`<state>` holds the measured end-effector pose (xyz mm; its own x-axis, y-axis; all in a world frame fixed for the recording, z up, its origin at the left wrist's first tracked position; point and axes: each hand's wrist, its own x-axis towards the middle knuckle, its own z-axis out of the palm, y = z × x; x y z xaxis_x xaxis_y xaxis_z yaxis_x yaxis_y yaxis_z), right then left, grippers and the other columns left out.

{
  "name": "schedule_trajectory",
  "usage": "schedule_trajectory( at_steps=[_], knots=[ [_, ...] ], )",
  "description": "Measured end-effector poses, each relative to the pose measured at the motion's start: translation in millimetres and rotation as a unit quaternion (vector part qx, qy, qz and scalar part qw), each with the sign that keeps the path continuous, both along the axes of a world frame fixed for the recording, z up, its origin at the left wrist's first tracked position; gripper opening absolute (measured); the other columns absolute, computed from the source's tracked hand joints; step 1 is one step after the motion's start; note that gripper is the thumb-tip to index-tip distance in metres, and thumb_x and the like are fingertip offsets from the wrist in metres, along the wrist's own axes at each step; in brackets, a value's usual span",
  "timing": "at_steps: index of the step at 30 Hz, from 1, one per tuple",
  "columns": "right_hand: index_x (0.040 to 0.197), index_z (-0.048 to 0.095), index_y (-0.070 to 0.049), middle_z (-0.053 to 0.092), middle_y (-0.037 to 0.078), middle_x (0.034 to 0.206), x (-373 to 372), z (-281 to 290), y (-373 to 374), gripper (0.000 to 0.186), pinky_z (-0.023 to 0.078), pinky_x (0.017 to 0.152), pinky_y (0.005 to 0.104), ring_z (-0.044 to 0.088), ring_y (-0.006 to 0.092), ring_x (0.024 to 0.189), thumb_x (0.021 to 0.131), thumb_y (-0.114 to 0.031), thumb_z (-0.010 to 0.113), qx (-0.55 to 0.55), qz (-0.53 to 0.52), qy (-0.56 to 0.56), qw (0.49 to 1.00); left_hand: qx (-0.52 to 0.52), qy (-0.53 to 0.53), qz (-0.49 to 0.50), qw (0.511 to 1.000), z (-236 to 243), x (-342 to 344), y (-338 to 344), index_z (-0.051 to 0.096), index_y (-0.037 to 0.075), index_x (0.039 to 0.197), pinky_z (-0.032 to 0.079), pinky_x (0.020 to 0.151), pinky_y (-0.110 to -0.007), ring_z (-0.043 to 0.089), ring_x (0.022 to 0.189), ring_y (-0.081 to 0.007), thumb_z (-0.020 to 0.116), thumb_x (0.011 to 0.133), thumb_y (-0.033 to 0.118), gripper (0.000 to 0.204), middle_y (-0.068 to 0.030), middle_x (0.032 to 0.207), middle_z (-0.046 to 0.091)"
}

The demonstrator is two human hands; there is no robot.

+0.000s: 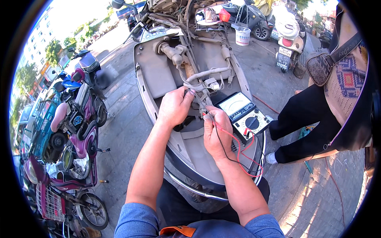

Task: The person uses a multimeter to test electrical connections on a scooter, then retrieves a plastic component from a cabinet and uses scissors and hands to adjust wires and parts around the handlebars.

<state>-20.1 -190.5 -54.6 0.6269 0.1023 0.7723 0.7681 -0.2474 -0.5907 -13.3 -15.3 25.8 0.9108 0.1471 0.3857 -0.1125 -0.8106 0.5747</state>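
My left hand (174,105) is closed in a pinch beside the wiring harness (216,71). What sits between its thumb and fingers is too small to make out. In my right hand (217,133) are the multimeter's test probes, with the red lead (254,159) and a black lead running down from the fingers. Their tips point in among the wires and are partly hidden. The analog multimeter (237,113), with a needle display and black dial, lies tilted on the scooter's grey body panel (196,156), right of my right hand. A white connector (212,84) sits among the cables.
A person in black trousers (301,113) stands close at the right. Parked scooters (85,139) line the left side. A white bucket (242,35) and another scooter (289,35) stand farther back. Thin cables (335,186) lie on the pavement at right.
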Motion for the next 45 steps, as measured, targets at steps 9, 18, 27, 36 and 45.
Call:
schedule_trajectory(
  at_steps=[9,18,27,36,45],
  knots=[
    [0.11,0.056,-0.003,0.073,0.016,0.119,-2,2,-1,0.023,0.055,0.086,0.0508,0.067,0.0415,0.101,0.105,-0.021,0.069,0.012,-0.002,0.007,1.0,-0.01,0.0,0.005,1.0,3,-1,-4,0.069,0.0,0.097,0.052,0.077,-0.054,0.068,0.087,-0.0497,0.058,0.107,0.036,0.038,-0.0258,0.085,0.07],
    [0.114,0.057,-0.004,0.072,0.015,0.112,-2,3,-2,0.023,0.055,0.084,0.0502,0.067,0.0408,0.1,0.104,-0.02,0.071,0.009,-0.004,0.012,1.0,0.016,0.0,0.004,1.0,-5,4,-2,0.069,0.001,0.099,0.052,0.079,-0.055,0.068,0.09,-0.0498,0.059,0.107,0.037,0.038,-0.0259,0.088,0.072],
    [0.114,0.056,-0.004,0.07,0.015,0.117,0,0,-3,0.026,0.055,0.084,0.0498,0.067,0.0406,0.101,0.104,-0.023,0.071,0.016,-0.004,-0.003,1.0,0.09,-0.008,0.007,0.996,-11,6,-5,0.07,0.001,0.104,0.053,0.085,-0.057,0.069,0.099,-0.0484,0.059,0.107,0.036,0.036,-0.0264,0.099,0.074],
    [0.112,0.057,-0.004,0.071,0.014,0.118,-1,0,-4,0.025,0.055,0.087,0.0501,0.067,0.0406,0.103,0.105,-0.025,0.068,0.012,-0.006,0.0,1.0,0.091,0.0,0.0,0.996,-9,6,-6,0.072,0.002,0.105,0.054,0.086,-0.058,0.07,0.099,-0.049,0.058,0.107,0.036,0.037,-0.027,0.099,0.074],
    [0.111,0.057,-0.004,0.073,0.018,0.122,-2,-1,-1,0.025,0.055,0.088,0.0516,0.068,0.0427,0.105,0.106,-0.025,0.068,0.005,-0.006,-0.005,1.0,0.08,0.006,-0.004,0.997,-9,5,-3,0.072,0.003,0.107,0.054,0.087,-0.058,0.07,0.099,-0.0488,0.057,0.107,0.038,0.037,-0.0265,0.101,0.074]
  ],
)
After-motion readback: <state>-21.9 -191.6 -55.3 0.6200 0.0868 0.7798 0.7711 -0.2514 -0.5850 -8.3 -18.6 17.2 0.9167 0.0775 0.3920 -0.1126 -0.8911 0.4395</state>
